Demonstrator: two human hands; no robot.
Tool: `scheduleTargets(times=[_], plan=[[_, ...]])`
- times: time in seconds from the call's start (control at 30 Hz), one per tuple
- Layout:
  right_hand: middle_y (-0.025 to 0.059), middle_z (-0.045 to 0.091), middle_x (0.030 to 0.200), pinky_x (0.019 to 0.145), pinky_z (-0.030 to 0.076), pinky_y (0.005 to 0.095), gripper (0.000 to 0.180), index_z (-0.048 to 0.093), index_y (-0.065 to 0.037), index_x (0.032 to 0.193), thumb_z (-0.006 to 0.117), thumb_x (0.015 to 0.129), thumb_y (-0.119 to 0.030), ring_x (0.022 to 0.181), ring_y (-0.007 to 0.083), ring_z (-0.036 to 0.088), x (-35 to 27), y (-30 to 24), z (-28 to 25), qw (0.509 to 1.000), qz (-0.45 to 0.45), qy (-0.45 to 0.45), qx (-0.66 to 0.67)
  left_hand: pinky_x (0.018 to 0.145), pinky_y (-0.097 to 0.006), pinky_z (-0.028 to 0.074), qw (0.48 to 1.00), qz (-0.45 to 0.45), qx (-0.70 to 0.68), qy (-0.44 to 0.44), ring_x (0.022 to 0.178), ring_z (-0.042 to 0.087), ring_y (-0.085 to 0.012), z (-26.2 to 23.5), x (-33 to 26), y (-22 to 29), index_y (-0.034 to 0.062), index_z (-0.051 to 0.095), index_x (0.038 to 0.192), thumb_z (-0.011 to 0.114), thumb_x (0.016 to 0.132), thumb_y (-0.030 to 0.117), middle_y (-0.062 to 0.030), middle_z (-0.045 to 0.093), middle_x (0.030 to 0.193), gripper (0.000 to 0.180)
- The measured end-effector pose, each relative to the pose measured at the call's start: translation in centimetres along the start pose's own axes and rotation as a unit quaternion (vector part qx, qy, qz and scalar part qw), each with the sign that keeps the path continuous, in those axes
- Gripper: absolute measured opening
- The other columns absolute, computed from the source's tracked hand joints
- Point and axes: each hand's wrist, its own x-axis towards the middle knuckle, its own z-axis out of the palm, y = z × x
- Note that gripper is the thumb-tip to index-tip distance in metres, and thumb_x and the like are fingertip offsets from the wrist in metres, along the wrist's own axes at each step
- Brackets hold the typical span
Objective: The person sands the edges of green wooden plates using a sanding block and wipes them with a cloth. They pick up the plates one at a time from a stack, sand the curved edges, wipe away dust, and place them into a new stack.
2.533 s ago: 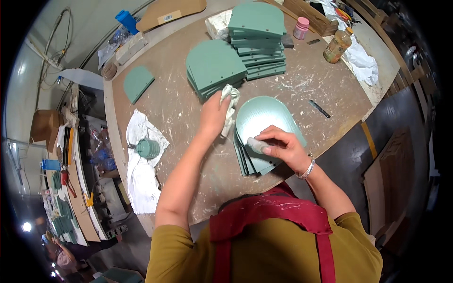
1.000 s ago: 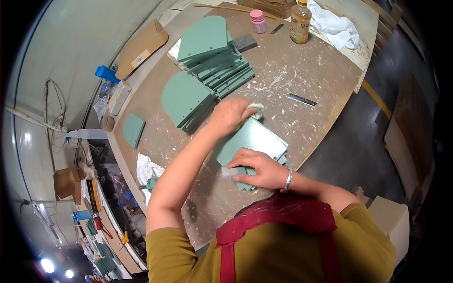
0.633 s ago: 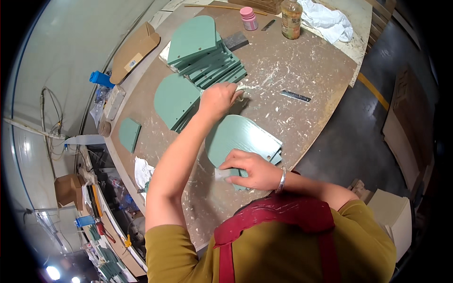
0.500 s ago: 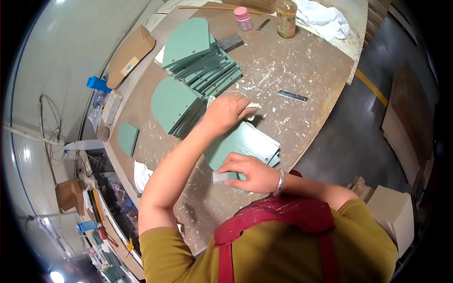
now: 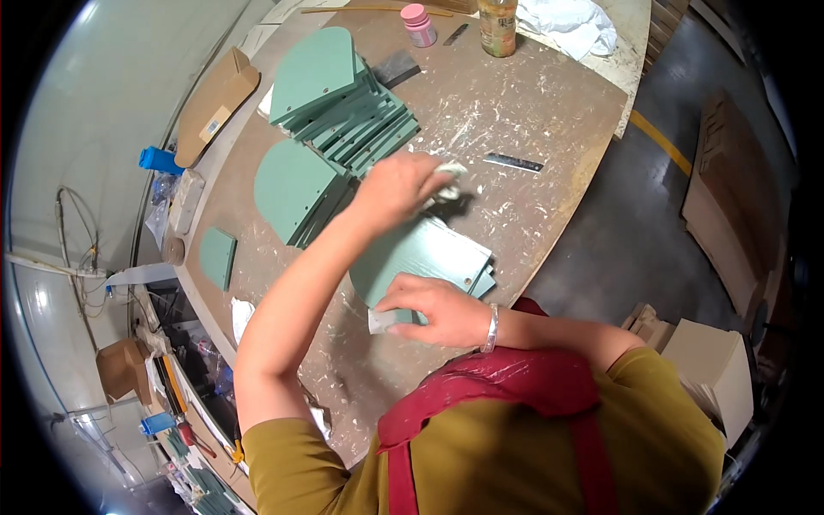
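The brown desk has white specks; the gray floor has a yellow stripe. The left hand has a rag in its grip, the right hand a pale pad.

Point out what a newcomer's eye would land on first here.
The stacked green panels with rounded ends come first, back left on the table. Nearer lies a glossy green panel; the left hand grips a crumpled pale cloth by its far end, the right hand a small pale block at its near side. Then the bright pink jar, at the table's far side.
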Motion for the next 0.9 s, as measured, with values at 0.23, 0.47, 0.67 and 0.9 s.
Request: scheduleTargets(times=[0.23, 0.47, 0.67, 0.9], plan=[[0.0107, 0.058, 0.107, 0.084, 0.050, 0.0385, 0.031, 0.065, -0.005, 0.115, 0.069, 0.087, -0.018, 0.091, 0.0279, 0.061, 0.0, 0.1, 0.4, 1.000, -0.009, 0.012, -0.024, 0.074, -0.048, 0.049, 0.999, 0.002, -0.023, -0.027, 0.085, 0.062, -0.0377, 0.2, 1.1, 1.1, 0.0064, 0.066, 0.098, 0.058, 0.097, 0.033, -0.0154, 0.063, 0.089, 0.028], [0.0139, 0.060, 0.113, 0.096, 0.046, 0.0433, 0.033, 0.066, -0.006, 0.116, 0.068, 0.088, -0.024, 0.107, 0.0328, 0.060, -0.2, 1.3, 1.6, 0.997, -0.020, 0.033, -0.070, 0.069, -0.048, 0.052, 0.992, 0.064, -0.047, -0.094, 0.083, 0.065, -0.0381, 3.5, 0.9, 6.0, 0.0058, 0.064, 0.092, 0.058, 0.097, 0.037, -0.0159, 0.065, 0.087, 0.032], [0.0151, 0.061, 0.113, 0.094, 0.047, 0.0430, 0.035, 0.065, -0.007, 0.117, 0.068, 0.088, -0.025, 0.108, 0.0331, 0.060, -0.5, 1.5, 0.8, 0.996, -0.005, 0.026, -0.089, 0.071, -0.048, 0.052, 0.988, 0.117, -0.089, -0.038, 0.082, 0.064, -0.0392, 2.2, 2.2, 8.1, 0.0057, 0.064, 0.090, 0.060, 0.096, 0.037, -0.0175, 0.064, 0.087, 0.032], [0.0095, 0.060, 0.108, 0.079, 0.050, 0.0337, 0.033, 0.065, -0.005, 0.118, 0.071, 0.087, -0.015, 0.091, 0.0251, 0.062, 0.0, 0.1, 1.2, 0.997, -0.032, 0.041, -0.058, 0.075, -0.051, 0.050, 0.991, -0.127, -0.007, 0.048, 0.090, 0.064, -0.0403, 0.5, 0.1, -0.8, 0.0055, 0.064, 0.098, 0.058, 0.096, 0.033, -0.0178, 0.067, 0.093, 0.028]])
